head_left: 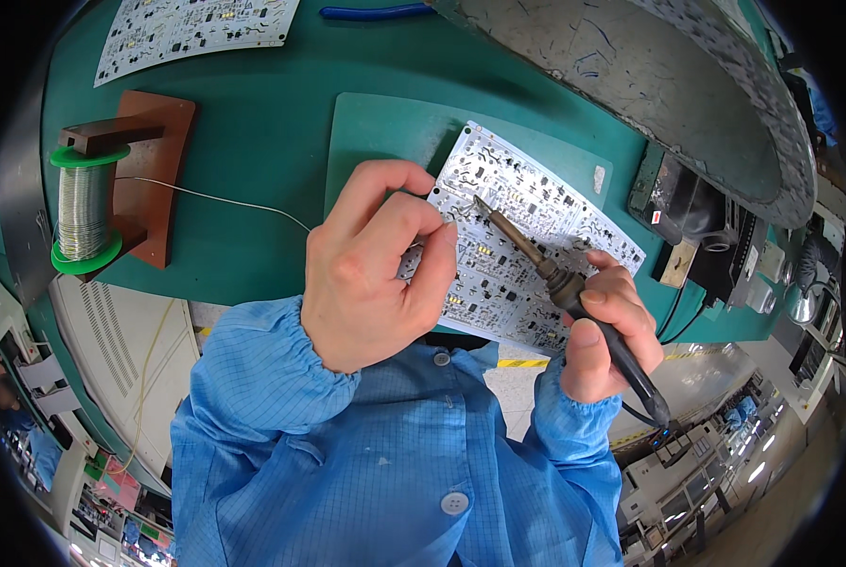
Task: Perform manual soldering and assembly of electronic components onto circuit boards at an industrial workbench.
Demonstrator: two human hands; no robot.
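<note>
Head view: solder wire (243, 201) pinched in left hand (376, 260), soldering iron (563, 283) gripped in right hand (631, 321), circuit board (503, 274) beneath both. Shorts could be caused by overfed wire; left fingertips (448, 232) could be burned if iron slips.

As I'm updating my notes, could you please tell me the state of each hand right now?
Left hand: closed, holding the solder wire.
Right hand: closed, holding the soldering iron.
</note>
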